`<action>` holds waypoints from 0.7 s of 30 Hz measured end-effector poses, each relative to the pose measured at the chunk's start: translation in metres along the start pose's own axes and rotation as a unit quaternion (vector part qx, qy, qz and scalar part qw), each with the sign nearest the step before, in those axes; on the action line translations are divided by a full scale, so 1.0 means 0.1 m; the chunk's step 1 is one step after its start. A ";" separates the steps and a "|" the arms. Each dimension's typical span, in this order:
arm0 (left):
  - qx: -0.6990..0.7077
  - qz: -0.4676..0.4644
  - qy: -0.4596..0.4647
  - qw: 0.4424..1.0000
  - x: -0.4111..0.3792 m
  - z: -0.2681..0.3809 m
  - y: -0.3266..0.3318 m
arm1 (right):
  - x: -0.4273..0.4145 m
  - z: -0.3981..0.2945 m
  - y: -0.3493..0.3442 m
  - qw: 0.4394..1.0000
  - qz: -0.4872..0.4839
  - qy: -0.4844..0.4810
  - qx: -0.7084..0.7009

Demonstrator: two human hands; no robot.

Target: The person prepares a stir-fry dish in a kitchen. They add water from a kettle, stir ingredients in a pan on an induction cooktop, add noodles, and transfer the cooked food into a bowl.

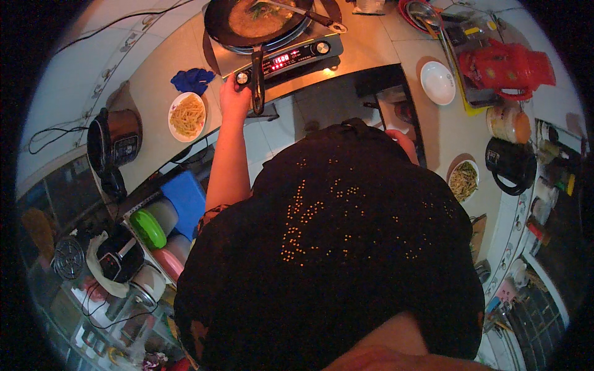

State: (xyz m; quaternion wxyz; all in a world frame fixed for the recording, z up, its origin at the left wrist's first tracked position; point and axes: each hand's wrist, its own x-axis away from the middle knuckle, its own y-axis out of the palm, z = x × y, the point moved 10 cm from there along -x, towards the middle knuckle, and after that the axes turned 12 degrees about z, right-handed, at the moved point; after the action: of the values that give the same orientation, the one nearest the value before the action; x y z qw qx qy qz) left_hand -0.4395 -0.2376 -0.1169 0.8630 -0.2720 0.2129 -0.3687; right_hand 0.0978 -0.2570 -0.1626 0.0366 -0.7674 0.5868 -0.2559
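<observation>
A dark wok [218,23] stands on the induction cooker [304,54], its long handle pointing towards me. Reddish-brown liquid with green pieces [262,18] lies in it, and a dark-handled utensil [320,19] rests across its rim. The cooker's panel is lit red. My left hand [235,97] is at the cooker's left control knob [242,78], fingers at its edge, just left of the wok handle. My right hand [403,141] shows only partly beside my dark shirt, near the right counter's edge; what its fingers do is hidden.
Left counter: plate of pale strips [187,117], blue cloth [192,81], electric cooker [123,137]. Right counter: white bowl [437,83], ladle [424,14], red plastic bag [506,69], jar [508,124], bowl of greenish food [463,181], black appliance [510,164]. An open drawer [394,111] is before me.
</observation>
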 end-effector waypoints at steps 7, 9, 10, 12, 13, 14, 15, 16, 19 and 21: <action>-0.120 -0.020 -0.030 0.992 0.11 0.31 -0.07 | 0.01 -0.03 0.01 1.000 0.007 0.011 -0.004; -0.119 0.016 0.018 0.993 0.10 0.43 -0.14 | 0.00 -0.05 0.03 1.000 -0.003 0.017 -0.001; -0.106 0.048 0.062 0.991 0.09 0.51 -0.18 | -0.01 -0.06 0.04 1.000 -0.008 0.019 0.001; -0.071 0.059 0.099 0.991 0.07 0.58 -0.18 | -0.03 0.05 0.06 0.999 -0.004 0.029 -0.013; -0.049 0.037 0.093 0.994 0.05 0.57 -0.13 | -0.04 0.12 0.06 0.999 -0.001 0.034 -0.020; -0.027 0.016 0.087 0.996 0.03 0.56 -0.09 | -0.05 0.16 0.06 0.999 0.000 0.030 -0.023; -0.027 0.012 0.087 0.996 0.03 0.53 -0.07 | -0.06 0.18 0.07 0.999 0.001 0.025 -0.027; -0.026 0.008 0.087 0.996 0.04 0.50 -0.05 | -0.07 0.20 0.08 0.999 0.002 0.021 -0.031; -0.034 0.009 0.073 0.997 0.04 0.47 -0.04 | -0.05 0.14 0.08 0.999 0.000 0.024 -0.026; -0.034 0.009 0.055 0.998 0.05 0.46 -0.05 | -0.04 0.02 0.07 1.000 0.003 0.002 -0.017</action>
State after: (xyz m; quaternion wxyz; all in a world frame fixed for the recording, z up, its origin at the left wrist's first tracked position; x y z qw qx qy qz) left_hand -0.4123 -0.2296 -0.0797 0.8435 -0.2784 0.2752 -0.3678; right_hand 0.0915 -0.2558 -0.1683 0.0236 -0.7659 0.5931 -0.2472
